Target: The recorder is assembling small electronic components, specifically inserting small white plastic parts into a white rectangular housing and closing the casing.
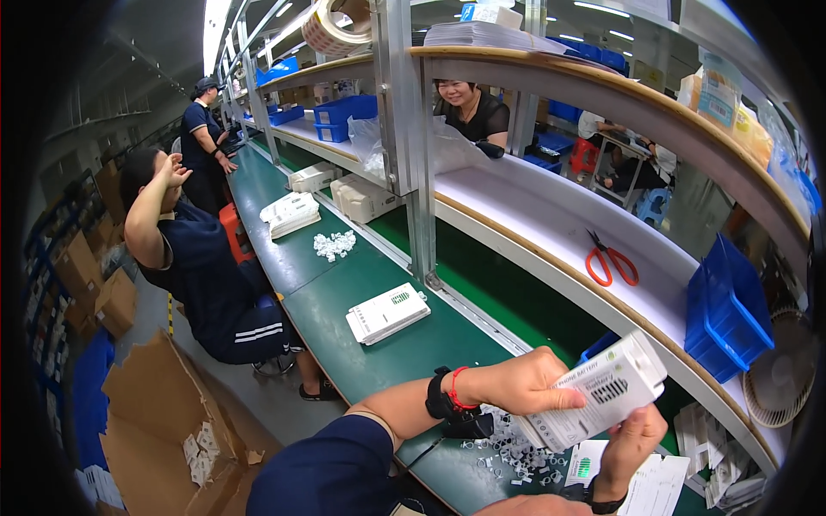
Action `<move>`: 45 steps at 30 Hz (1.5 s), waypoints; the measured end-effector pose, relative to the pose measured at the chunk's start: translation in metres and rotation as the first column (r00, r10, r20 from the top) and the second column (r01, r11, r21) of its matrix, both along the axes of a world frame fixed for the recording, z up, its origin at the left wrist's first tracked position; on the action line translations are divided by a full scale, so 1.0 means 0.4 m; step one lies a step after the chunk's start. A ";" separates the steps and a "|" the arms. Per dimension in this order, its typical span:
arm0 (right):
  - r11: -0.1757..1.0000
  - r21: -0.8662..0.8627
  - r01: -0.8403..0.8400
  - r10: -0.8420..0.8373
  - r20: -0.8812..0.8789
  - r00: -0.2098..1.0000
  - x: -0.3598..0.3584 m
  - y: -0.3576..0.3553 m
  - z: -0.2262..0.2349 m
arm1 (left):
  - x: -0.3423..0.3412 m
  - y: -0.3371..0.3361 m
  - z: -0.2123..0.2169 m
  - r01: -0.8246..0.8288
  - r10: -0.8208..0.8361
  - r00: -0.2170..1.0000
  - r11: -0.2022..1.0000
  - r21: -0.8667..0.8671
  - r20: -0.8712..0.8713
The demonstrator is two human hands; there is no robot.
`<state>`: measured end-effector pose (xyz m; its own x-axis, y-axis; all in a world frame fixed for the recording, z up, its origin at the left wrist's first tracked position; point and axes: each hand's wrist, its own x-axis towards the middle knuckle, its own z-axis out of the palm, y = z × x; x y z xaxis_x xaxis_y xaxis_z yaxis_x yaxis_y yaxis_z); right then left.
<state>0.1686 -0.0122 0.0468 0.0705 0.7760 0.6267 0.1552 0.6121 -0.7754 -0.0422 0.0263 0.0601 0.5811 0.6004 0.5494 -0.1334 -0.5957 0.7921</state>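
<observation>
1. One flat, white, rectangular carton (600,397) is held up at four o'clock.
2. The left hand (535,383), tightly curled, clasps its nine-o'clock side.
3. The right hand (632,445), half closed, grips its five-o'clock edge.
4. Small translucent plastic pieces (516,453) lie at five o'clock; red-handled metal scissors (600,267) at three.

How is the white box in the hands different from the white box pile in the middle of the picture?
The held box is tilted in the air; the pile lies flat on the green table. Left hand and right hand hold the box; nobody's touching the pile. Both are white with printing.
</observation>
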 end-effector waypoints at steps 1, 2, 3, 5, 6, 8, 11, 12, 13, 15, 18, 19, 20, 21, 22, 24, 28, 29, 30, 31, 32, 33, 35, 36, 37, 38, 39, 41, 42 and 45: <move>1.000 0.001 0.026 -0.026 -0.062 0.998 0.002 -0.001 0.008 | -0.003 0.005 0.000 0.052 -0.049 0.995 0.998 0.041 -0.082; 0.997 -0.060 0.056 -0.058 -0.035 0.998 0.004 -0.005 0.024 | -0.002 0.005 0.001 0.093 -0.092 0.995 0.995 0.040 -0.044; 0.997 -0.059 0.055 -0.057 -0.033 0.998 0.012 -0.002 0.021 | -0.008 0.005 0.007 0.091 -0.090 0.995 0.995 0.040 -0.042; 0.998 -0.067 -0.006 0.007 0.014 1.000 0.036 0.006 0.010 | -0.022 0.004 0.020 0.072 -0.064 0.974 0.997 0.030 -0.216; 0.994 -0.107 0.033 -0.028 0.046 0.999 0.026 -0.007 0.033 | -0.016 0.002 0.019 0.072 -0.064 0.975 0.997 0.030 -0.212; 0.989 -0.087 0.122 -0.113 0.098 0.989 0.006 0.001 0.027 | 0.005 -0.001 0.013 -0.357 0.397 0.907 0.902 0.242 -0.142; 0.958 -0.003 0.287 -0.280 0.205 0.938 -0.014 0.007 0.009 | 0.040 -0.007 -0.004 -0.506 0.554 0.832 0.768 0.392 -0.012; 0.948 0.069 0.311 -0.319 0.233 0.919 -0.028 0.016 -0.004 | 0.045 -0.015 -0.007 -0.458 0.536 0.843 0.761 0.460 -0.047; 0.932 0.142 0.333 -0.360 0.258 0.897 -0.043 0.020 -0.009 | 0.052 -0.025 -0.009 -0.454 0.532 0.845 0.761 0.464 -0.045; 0.915 0.220 0.338 -0.393 0.294 0.871 -0.063 0.015 -0.010 | 0.065 -0.043 -0.011 -0.461 0.545 0.833 0.779 0.424 -0.096; 0.928 0.198 0.316 -0.369 0.360 0.857 -0.065 0.003 0.000 | 0.069 -0.023 -0.028 -0.467 0.518 0.855 0.791 0.396 -0.025; 0.959 0.149 0.241 -0.281 0.385 0.879 -0.057 0.003 0.009 | 0.068 -0.019 -0.028 -0.474 0.500 0.865 0.793 0.384 0.035; 0.982 0.096 0.164 -0.189 0.404 0.895 -0.050 0.003 0.016 | 0.067 -0.015 -0.026 -0.488 0.498 0.864 0.797 0.355 0.070; 0.982 0.089 0.169 -0.190 0.409 0.893 -0.048 0.003 0.023 | 0.060 -0.013 -0.018 -0.471 0.478 0.877 0.835 0.284 0.050; 0.997 0.025 0.074 -0.078 0.319 0.945 -0.046 0.003 0.029 | 0.057 -0.014 -0.018 -0.472 0.477 0.877 0.840 0.268 0.048; 0.995 -0.057 -0.076 0.086 0.207 0.974 -0.037 0.006 0.021 | 0.060 -0.013 -0.022 -0.470 0.475 0.879 0.846 0.252 0.045; 0.961 -0.229 -0.154 0.171 0.057 0.984 -0.050 0.000 0.023 | 0.068 -0.008 -0.021 -0.474 0.463 0.879 0.831 0.291 0.109; 0.965 -0.194 -0.176 0.177 -0.012 0.984 -0.059 0.003 0.020 | 0.068 -0.008 -0.019 -0.480 0.464 0.876 0.818 0.316 0.129; 0.967 -0.159 -0.198 0.186 -0.083 0.979 -0.069 0.004 0.019 | 0.067 -0.007 -0.021 -0.482 0.467 0.875 0.817 0.316 0.128; 0.967 -0.159 -0.201 0.189 -0.083 0.978 -0.079 0.002 0.025 | 0.065 -0.006 -0.025 -0.484 0.468 0.874 0.803 0.349 0.135; 0.946 -0.166 -0.277 0.234 -0.240 0.942 -0.089 -0.002 0.032 | 0.063 -0.006 -0.026 -0.485 0.468 0.872 0.787 0.381 0.142; 0.922 -0.162 -0.352 0.268 -0.390 0.881 -0.098 -0.005 0.036 | 0.062 -0.007 -0.026 -0.487 0.470 0.871 0.786 0.381 0.142; 0.929 -0.158 -0.335 0.240 -0.434 0.869 -0.116 -0.011 0.036 | 0.058 -0.009 -0.025 -0.501 0.512 0.852 0.740 0.449 0.108; 0.937 -0.154 -0.315 0.209 -0.476 0.854 -0.121 -0.012 0.037 | 0.056 -0.008 -0.023 -0.502 0.513 0.851 0.738 0.451 0.109; 0.937 -0.151 -0.316 0.212 -0.476 0.854 -0.116 -0.011 0.032 | 0.053 -0.007 -0.022 -0.498 0.521 0.849 0.729 0.470 0.092; 0.967 -0.146 -0.210 0.163 -0.279 0.946 -0.105 -0.010 0.022 | 0.050 -0.005 -0.020 -0.494 0.529 0.845 0.719 0.489 0.076; 0.987 -0.119 -0.104 0.096 -0.073 0.993 -0.099 -0.007 0.012 | 0.049 -0.004 -0.018 -0.494 0.530 0.845 0.718 0.491 0.076; 0.998 -0.057 -0.025 0.025 -0.002 1.000 -0.105 -0.003 0.005 | 0.045 0.001 -0.014 -0.499 0.532 0.844 0.731 0.466 0.069; 1.000 -0.027 -0.016 0.019 0.099 0.995 -0.103 -0.001 0.005 | 0.042 0.001 -0.013 -0.502 0.536 0.842 0.729 0.466 0.068; 0.996 0.080 -0.038 0.014 0.284 0.959 -0.085 0.012 0.012 | 0.036 -0.002 -0.007 -0.532 0.547 0.829 0.714 0.456 0.112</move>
<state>0.1345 -0.0074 0.0516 -0.1390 0.7190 0.6809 0.3441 0.6798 -0.6476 -0.0278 0.0256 0.0574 0.2556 0.5061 0.8237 0.3407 -0.8445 0.4132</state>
